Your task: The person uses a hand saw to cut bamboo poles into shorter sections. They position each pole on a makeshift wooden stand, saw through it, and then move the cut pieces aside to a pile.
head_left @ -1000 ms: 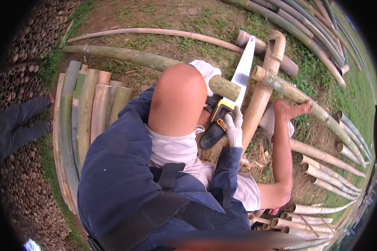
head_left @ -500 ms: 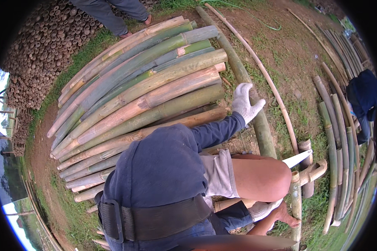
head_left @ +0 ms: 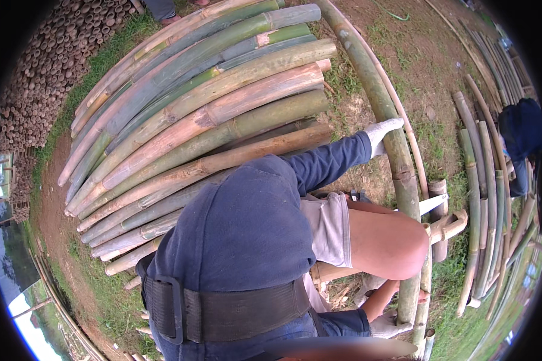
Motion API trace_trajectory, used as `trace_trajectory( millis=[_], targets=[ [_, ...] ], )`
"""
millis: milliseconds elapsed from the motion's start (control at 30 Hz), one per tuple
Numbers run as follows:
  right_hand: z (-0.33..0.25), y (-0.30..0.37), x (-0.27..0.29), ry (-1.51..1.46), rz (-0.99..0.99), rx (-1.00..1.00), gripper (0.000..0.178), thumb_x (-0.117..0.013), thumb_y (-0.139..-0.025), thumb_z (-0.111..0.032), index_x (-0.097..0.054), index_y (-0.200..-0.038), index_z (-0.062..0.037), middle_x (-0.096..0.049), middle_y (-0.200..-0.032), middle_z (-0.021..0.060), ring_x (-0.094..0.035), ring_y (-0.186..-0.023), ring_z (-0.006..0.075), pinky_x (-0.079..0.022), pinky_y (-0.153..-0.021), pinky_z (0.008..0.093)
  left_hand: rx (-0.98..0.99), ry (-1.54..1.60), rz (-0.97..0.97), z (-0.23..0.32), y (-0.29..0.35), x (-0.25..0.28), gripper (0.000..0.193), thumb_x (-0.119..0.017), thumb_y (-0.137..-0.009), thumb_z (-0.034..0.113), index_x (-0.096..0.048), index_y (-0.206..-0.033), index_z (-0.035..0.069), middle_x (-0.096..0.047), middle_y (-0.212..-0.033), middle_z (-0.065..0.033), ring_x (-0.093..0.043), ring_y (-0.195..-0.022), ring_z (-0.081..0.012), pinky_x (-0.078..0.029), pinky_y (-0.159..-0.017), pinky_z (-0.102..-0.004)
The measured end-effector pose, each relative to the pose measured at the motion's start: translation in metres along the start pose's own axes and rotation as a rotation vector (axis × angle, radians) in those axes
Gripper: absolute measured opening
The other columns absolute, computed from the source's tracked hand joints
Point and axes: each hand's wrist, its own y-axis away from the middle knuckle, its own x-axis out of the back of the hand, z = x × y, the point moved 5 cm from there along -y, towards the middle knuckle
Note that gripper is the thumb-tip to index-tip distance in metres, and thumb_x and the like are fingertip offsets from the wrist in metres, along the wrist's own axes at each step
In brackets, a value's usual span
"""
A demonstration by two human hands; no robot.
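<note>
A long green bamboo pole [head_left: 408, 198] runs down the right of my body. My left hand [head_left: 380, 133], in a white glove, is closed round its left side at mid-length. By the pole's near end my right hand [head_left: 390, 325], gloved too, grips it from the left; part of its fingers is hidden. A bare limb [head_left: 384, 299] passes close beside it, and the pole covers part of it; I cannot tell whose it is. Under the pole lies a thinner bamboo post [head_left: 424, 307]. A pale tapered blade [head_left: 432, 204] sticks out past the pole.
A bamboo pile [head_left: 223, 120] fills the left, with stacked cut bamboo ends [head_left: 72, 60] behind. A thin pole [head_left: 403, 114] lies alongside mine. A short bamboo crosspiece [head_left: 448, 227] stands right. Farther right are more poles [head_left: 485, 222] and a person in dark clothes [head_left: 521, 135].
The bamboo pole has slid toward me and now lies over the post. My left hand, spread open before, has moved right and closed on it; my right hand has come to its near end.
</note>
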Motion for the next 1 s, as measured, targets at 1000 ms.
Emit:
trace_trajectory(
  millis=[1000],
  targets=[
    [-0.498,0.079,-0.476,-0.384,-1.38,0.218,0.071,-0.061,-0.113,-0.061,-0.049,-0.164,-0.014,-0.06,-0.154,0.0088,-0.071,-0.13,0.0268,-0.056,-0.101,0.036,-0.921,-0.182,0.836,0.287,0.465,0.129,0.085,-0.077,-0.099,0.07,-0.056,-0.158,0.014,-0.07,-0.144,-0.0157,-0.074,-0.124,-0.0321,-0.061,-0.097,-0.0465]
  ],
)
